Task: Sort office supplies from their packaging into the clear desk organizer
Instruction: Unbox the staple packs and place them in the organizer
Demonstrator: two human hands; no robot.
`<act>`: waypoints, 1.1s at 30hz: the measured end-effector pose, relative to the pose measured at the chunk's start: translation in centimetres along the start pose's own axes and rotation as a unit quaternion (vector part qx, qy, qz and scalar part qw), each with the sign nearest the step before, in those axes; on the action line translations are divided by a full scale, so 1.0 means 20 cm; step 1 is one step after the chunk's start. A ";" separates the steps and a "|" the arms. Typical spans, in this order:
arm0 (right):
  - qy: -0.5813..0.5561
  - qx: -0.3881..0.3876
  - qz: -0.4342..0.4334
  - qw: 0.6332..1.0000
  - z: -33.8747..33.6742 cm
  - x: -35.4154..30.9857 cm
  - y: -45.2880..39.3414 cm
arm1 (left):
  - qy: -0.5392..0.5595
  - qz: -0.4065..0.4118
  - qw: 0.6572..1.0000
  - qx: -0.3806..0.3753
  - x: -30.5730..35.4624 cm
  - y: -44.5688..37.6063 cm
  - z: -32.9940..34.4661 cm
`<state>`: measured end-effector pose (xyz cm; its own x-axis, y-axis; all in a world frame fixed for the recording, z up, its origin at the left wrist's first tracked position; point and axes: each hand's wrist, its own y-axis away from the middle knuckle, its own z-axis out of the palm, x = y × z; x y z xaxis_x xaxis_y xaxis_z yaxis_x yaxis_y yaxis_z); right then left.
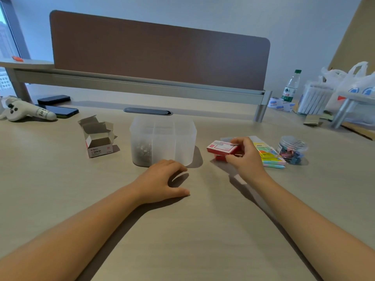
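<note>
While one organizer [163,138] waits, two red boxes [222,148]

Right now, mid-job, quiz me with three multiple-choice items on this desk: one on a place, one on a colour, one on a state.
1. Where does the opened cardboard box stand relative to the clear desk organizer?
A. to its left B. to its right C. inside it

2. What colour is the small box that the right hand grips?
A. blue B. red and white C. black

3. What is the left hand doing?
A. holding a phone B. lifting the organizer C. resting on the desk, holding nothing

Answers: 1 A, its open flaps show left of the organizer. 2 B, red sides, white label. 3 C, fingers relaxed on the desktop.
</note>
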<state>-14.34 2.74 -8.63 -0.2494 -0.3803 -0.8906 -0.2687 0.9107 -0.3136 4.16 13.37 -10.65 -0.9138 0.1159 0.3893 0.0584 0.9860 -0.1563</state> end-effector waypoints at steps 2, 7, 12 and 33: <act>-0.059 -0.046 -0.003 0.997 -0.03 -0.02 0.07 | 0.032 -0.012 0.999 0.017 0.01 0.00 0.00; -0.156 -0.155 0.017 0.975 -0.03 -0.06 0.19 | 0.205 -0.054 0.975 0.074 0.08 0.00 -0.01; -0.174 -0.232 0.025 0.957 0.06 -0.12 0.21 | 0.274 -0.042 0.959 0.055 0.09 0.03 -0.04; -0.179 -0.146 -0.056 0.971 0.26 -0.14 0.16 | 0.372 -0.077 0.920 0.100 -0.06 0.09 -0.14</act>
<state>-9.65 7.65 -8.82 0.1213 -0.3463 -0.9302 -0.5401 0.7632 -0.3546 6.43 15.32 -8.74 -0.3735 0.1010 0.9221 -0.1919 0.9642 -0.1833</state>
